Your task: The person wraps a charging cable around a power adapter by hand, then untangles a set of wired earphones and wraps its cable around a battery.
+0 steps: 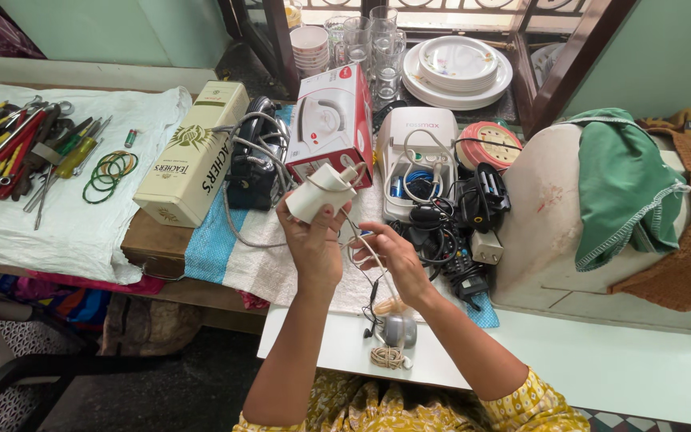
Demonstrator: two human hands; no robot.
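My left hand (pixel 313 244) is raised over the table edge and grips a white plug-in charger block (pixel 319 192). A thin white cable (pixel 359 240) runs down from the block. My right hand (pixel 389 256) pinches this cable just right of the left hand. Below the hands the cable leads to a small coil (pixel 387 357) beside a grey round gadget (pixel 400 330) on the white board (pixel 321 340). Both forearms come up from the bottom of the view, the right one in a yellow patterned sleeve.
A cream carton (pixel 193 152), a black iron with braided cord (pixel 253 164), a red-and-white iron box (pixel 331 120), a white device (pixel 417 156) and black chargers (pixel 465 232) crowd the striped cloth. Hand tools (pixel 17 148) lie left. Plates (pixel 457 68) and glasses (pixel 369 40) stand behind.
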